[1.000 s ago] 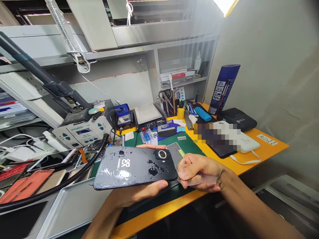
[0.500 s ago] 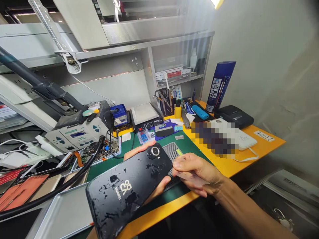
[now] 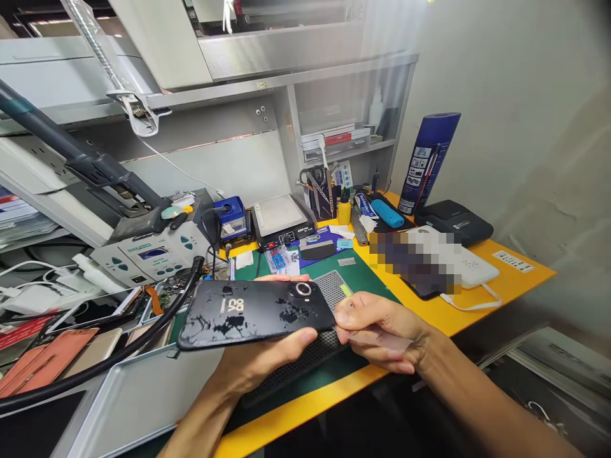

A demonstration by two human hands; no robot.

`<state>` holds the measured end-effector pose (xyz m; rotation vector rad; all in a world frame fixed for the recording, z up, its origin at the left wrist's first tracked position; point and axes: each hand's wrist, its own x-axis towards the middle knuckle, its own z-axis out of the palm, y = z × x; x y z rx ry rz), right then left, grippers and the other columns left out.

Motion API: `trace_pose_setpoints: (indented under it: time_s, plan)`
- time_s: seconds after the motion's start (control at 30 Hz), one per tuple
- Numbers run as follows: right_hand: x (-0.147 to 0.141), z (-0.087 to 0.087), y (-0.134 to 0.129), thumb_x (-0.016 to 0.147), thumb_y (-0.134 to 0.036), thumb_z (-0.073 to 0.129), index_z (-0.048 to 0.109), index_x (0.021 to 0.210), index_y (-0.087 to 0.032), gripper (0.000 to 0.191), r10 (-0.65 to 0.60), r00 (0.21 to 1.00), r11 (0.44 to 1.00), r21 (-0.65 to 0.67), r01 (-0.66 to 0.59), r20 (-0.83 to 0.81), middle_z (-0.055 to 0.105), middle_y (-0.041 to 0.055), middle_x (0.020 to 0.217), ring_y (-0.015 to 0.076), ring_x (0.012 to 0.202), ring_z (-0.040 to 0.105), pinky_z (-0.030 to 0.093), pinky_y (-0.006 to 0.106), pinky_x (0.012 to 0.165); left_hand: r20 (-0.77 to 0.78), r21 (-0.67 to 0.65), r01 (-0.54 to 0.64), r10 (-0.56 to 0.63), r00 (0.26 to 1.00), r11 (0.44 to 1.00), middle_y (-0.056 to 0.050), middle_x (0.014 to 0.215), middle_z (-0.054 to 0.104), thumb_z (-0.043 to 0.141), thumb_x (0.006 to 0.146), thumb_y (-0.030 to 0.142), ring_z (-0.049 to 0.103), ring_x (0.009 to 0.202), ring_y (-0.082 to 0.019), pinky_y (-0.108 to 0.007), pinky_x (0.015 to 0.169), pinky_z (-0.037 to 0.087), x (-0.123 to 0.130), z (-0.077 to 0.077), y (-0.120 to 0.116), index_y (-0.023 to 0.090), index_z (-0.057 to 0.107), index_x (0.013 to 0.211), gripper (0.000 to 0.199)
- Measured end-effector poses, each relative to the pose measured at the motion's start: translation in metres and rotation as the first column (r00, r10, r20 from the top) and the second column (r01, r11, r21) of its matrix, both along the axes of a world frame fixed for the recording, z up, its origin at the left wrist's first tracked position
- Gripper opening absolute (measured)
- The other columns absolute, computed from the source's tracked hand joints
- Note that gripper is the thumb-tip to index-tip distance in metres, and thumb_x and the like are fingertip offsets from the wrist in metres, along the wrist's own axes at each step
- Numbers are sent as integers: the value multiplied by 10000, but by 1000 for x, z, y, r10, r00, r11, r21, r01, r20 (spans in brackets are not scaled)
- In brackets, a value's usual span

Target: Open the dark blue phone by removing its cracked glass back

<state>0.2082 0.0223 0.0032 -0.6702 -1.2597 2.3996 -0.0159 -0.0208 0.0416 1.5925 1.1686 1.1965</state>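
A black smartphone (image 3: 258, 318) with a round camera ring and patchy, worn marks on its back lies nearly flat in my left hand (image 3: 272, 356). That hand's fingers wrap its far edge and the thumb lies along the near edge. My right hand (image 3: 377, 324) is closed at the phone's right end, by the corner next to the camera. Between its fingers is a thin translucent plastic sheet (image 3: 386, 339); its tip at the phone's edge is hidden by the fingertips. Beneath the phone lies a perforated metal plate (image 3: 298, 366) on a green mat (image 3: 365, 280).
A grey tray (image 3: 138, 394) and a black hose (image 3: 119, 356) are at left, before a soldering station (image 3: 153, 254). Behind stand a heating plate (image 3: 281, 219) and a yellow bottle (image 3: 344, 210). A white power bank (image 3: 472, 264) with a cable sits on the right.
The phone has tilted flatter and its lower end has swung up and away, baring more of my left wrist. My right hand keeps its grip at the phone's corner. The view has shifted slightly.
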Motion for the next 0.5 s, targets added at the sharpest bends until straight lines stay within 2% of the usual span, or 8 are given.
trace_pose_setpoints:
  time_s: [0.13,0.2,0.23,0.3,0.37,0.43,0.47,0.5]
  plan:
    - [7,12,-4,911,-497,613,666,760,-119,411,-26,997,994,111,17,75,523,-40,401,91,301,480,350,172,305,93,-88,15,-6,996,996,-62,1259,709,792,744,426,672,1157,-322,-527,1070,503,-1,-9,2,292,649,1204,500]
    - [15,26,-6,905,-472,668,719,815,-106,381,-139,972,952,296,78,189,656,4,541,97,431,585,448,183,423,144,-120,39,-21,989,992,-68,1238,720,788,760,435,664,1170,-317,-501,1046,520,-2,-13,4,259,664,1148,443]
    - [18,34,-7,870,-455,723,750,913,-121,337,-267,929,874,471,120,258,715,9,653,108,518,632,499,200,503,168,-130,48,-26,985,990,-71,1219,729,793,760,435,666,1166,-314,-493,1034,526,-2,-14,4,246,663,1127,433]
    - [23,50,-7,806,-431,801,760,1115,-187,396,-503,828,585,802,117,246,783,25,905,151,722,707,562,247,666,207,-147,64,-32,978,987,-77,1188,744,813,751,423,679,1139,-308,-489,1020,531,-1,-14,5,228,650,1111,440]
    - [25,63,-4,826,-394,794,752,1176,-211,397,-519,844,253,968,0,136,789,45,1045,181,866,730,572,279,775,233,-164,81,-41,971,983,-84,1168,754,842,724,404,691,1114,-309,-493,1006,535,0,-14,5,221,638,1104,469]
    - [25,72,-1,886,-318,741,773,1117,-188,266,-399,911,-6,993,-115,103,794,62,1024,186,872,734,560,290,765,249,-178,94,-47,967,979,-86,1160,757,860,703,398,694,1108,-313,-497,998,540,1,-14,5,221,632,1098,489]
    - [24,76,1,905,-281,718,780,1084,-180,215,-351,929,-66,987,-147,115,797,65,984,184,835,731,548,293,723,253,-185,99,-50,966,978,-86,1160,757,864,700,393,694,1108,-313,-497,1001,540,1,-15,5,222,631,1099,492]
    - [24,78,2,911,-255,704,786,1049,-176,179,-327,936,-72,984,-164,132,795,66,944,182,790,723,528,295,676,255,-189,101,-51,966,977,-84,1160,757,866,699,389,695,1105,-311,-495,1003,540,1,-15,5,223,631,1100,494]
